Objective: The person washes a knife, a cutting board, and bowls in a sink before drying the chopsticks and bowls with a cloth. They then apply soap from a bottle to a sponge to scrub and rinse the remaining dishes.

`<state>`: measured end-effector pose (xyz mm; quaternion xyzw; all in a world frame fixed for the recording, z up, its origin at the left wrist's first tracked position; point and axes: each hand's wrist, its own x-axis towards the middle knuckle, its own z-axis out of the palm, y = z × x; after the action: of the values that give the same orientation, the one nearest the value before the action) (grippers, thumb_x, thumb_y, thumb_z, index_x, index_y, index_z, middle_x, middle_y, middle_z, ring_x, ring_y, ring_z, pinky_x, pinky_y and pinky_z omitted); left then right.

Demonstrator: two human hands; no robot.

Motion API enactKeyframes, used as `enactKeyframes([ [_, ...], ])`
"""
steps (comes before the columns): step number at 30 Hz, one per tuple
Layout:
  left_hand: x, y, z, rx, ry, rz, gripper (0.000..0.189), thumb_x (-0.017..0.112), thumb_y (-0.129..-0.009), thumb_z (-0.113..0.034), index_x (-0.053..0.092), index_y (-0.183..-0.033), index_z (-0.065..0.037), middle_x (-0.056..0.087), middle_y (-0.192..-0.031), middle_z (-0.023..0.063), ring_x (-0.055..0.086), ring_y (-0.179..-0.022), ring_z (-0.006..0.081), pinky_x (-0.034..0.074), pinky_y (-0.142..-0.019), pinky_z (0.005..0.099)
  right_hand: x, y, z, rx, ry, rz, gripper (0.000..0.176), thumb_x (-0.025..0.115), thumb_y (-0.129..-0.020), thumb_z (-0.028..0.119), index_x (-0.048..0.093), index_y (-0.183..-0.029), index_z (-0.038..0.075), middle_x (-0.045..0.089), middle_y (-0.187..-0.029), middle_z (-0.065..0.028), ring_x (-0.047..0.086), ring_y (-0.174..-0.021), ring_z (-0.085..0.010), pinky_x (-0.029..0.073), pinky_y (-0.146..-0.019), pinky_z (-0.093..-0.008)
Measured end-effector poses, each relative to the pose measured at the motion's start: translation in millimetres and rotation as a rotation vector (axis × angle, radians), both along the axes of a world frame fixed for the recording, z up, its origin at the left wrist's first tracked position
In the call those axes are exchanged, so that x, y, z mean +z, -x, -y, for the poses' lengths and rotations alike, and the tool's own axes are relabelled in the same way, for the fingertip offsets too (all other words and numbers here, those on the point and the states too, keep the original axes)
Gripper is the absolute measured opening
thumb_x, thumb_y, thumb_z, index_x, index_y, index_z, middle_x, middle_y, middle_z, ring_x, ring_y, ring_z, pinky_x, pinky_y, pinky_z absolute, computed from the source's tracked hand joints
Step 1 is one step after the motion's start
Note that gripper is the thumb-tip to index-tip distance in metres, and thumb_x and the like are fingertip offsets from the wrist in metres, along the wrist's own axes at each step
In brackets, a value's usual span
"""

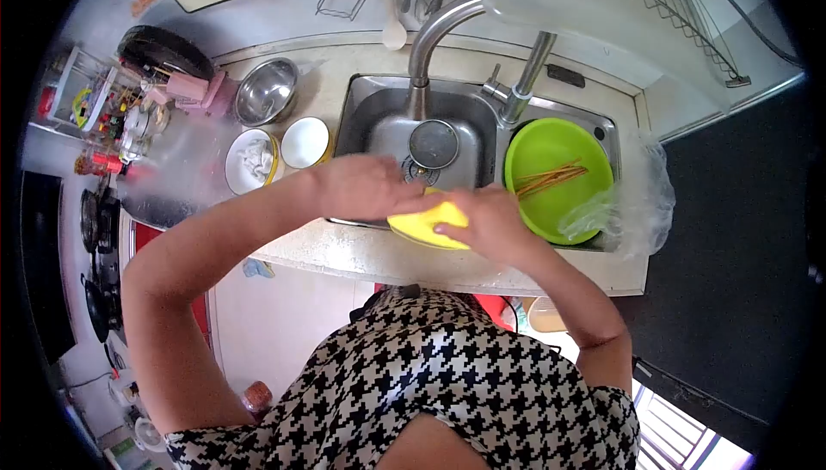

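A yellow bowl (422, 226) is tilted over the front edge of the sink (361, 113), its yellow outside facing me. My right hand (492, 225) grips its right side, thumb pressed flat on the outer wall. My left hand (366, 186) is bent over the far left rim with curled fingers on the bowl; the fingertips are partly hidden. Just beyond the hands, a round strainer (433, 144) sits in the basin near the drain. The inside of the bowl cannot be seen.
Left of the sink stand a white bowl (305, 142), a bowl with whitish contents (244, 163) and a steel bowl (267, 92). At right, a green basin (538, 147) holds several thin sticks (551, 179), beside a clear plastic bag (644, 199). The faucet (419, 61) arches above the sink.
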<state>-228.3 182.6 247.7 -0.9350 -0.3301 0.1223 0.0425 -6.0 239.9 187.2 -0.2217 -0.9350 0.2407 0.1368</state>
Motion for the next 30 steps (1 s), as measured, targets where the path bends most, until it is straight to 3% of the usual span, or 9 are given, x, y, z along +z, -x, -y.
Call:
enactKeyframes([
  [1,8.9,-0.8,-2.7,0.045,-0.035,-0.052,0.055,0.051,-0.077,-0.008,0.034,-0.129,-0.004,0.056,-0.097,0.0109,0.061,-0.074,0.0236,0.049,-0.071,0.0326,9.4,1.7,1.4,-0.014,0.034,0.063,0.038,0.065,-0.074,0.041,0.056,-0.089,0.008,0.059,-0.067,-0.0123,0.058,-0.066,-0.0324,0.042,-0.064,-0.0423],
  [2,3.9,2.3,-4.0,0.319,-0.053,0.122,0.048,0.052,-0.078,-0.007,0.041,-0.124,-0.005,0.058,-0.096,0.0122,0.061,-0.069,0.0246,0.049,-0.068,0.0343,20.5,2.4,1.1,-0.032,0.061,0.127,0.037,0.064,-0.075,0.040,0.055,-0.089,0.007,0.059,-0.067,-0.0123,0.059,-0.066,-0.0322,0.041,-0.066,-0.0428],
  [5,-9.4,4.5,13.1,0.863,0.332,0.464,0.032,0.050,-0.082,-0.009,0.049,-0.114,-0.004,0.059,-0.085,0.0139,0.058,-0.060,0.0232,0.049,-0.060,0.0333,21.8,2.2,6.2,-0.090,0.045,0.106,0.037,0.065,-0.074,0.040,0.054,-0.085,0.005,0.059,-0.064,-0.0122,0.059,-0.065,-0.0316,0.041,-0.067,-0.0441],
  [6,-9.3,0.9,22.3,0.960,0.497,0.775,0.022,0.048,-0.087,-0.015,0.051,-0.104,-0.002,0.056,-0.070,0.0097,0.055,-0.053,0.0186,0.047,-0.053,0.0318,16.5,2.8,6.8,-0.101,0.044,0.088,0.038,0.065,-0.074,0.040,0.054,-0.084,0.005,0.059,-0.063,-0.0121,0.059,-0.064,-0.0316,0.041,-0.067,-0.0440],
  [9,-45.1,-16.7,37.5,1.300,0.636,1.258,0.023,0.050,-0.090,-0.023,0.050,-0.102,-0.003,0.054,-0.069,0.0048,0.052,-0.050,0.0152,0.045,-0.049,0.0300,11.2,5.2,9.8,-0.127,0.020,0.085,0.038,0.065,-0.074,0.040,0.054,-0.084,0.005,0.059,-0.061,-0.0122,0.059,-0.061,-0.0316,0.041,-0.067,-0.0437],
  [10,-56.4,-26.7,37.7,1.445,0.664,1.398,0.036,0.056,-0.087,-0.033,0.051,-0.098,0.001,0.056,-0.079,0.0078,0.055,-0.065,0.0139,0.047,-0.061,0.0286,10.5,6.3,10.7,-0.134,0.007,0.092,0.038,0.065,-0.074,0.039,0.054,-0.083,0.004,0.059,-0.060,-0.0123,0.059,-0.060,-0.0316,0.041,-0.067,-0.0435],
  [14,-118.7,-75.2,19.2,1.481,-0.219,2.064,0.035,0.062,-0.085,-0.030,0.051,-0.094,0.002,0.052,-0.081,0.0081,0.051,-0.075,0.0142,0.042,-0.069,0.0268,5.2,15.9,11.5,-0.202,-0.027,0.116,0.039,0.065,-0.073,0.039,0.055,-0.084,0.004,0.059,-0.060,-0.0121,0.060,-0.060,-0.0303,0.042,-0.067,-0.0429],
  [20,-145.1,-80.1,2.7,1.451,-0.318,1.924,0.036,0.067,-0.080,-0.026,0.052,-0.097,0.003,0.056,-0.088,0.0121,0.054,-0.078,0.0185,0.044,-0.072,0.0311,-0.4,25.9,18.1,-0.234,-0.009,0.080,0.036,0.065,-0.072,0.038,0.055,-0.084,0.005,0.060,-0.062,-0.0121,0.059,-0.060,-0.0307,0.042,-0.065,-0.0432],
  [30,-114.8,-65.9,-0.6,1.372,-0.380,1.598,0.028,0.064,-0.081,-0.017,0.054,-0.099,0.000,0.064,-0.093,0.0116,0.061,-0.084,0.0147,0.047,-0.075,0.0264,3.6,28.8,15.3,-0.237,0.018,0.091,0.035,0.065,-0.074,0.035,0.053,-0.086,0.004,0.061,-0.063,-0.0127,0.060,-0.060,-0.0314,0.043,-0.066,-0.0431],
])
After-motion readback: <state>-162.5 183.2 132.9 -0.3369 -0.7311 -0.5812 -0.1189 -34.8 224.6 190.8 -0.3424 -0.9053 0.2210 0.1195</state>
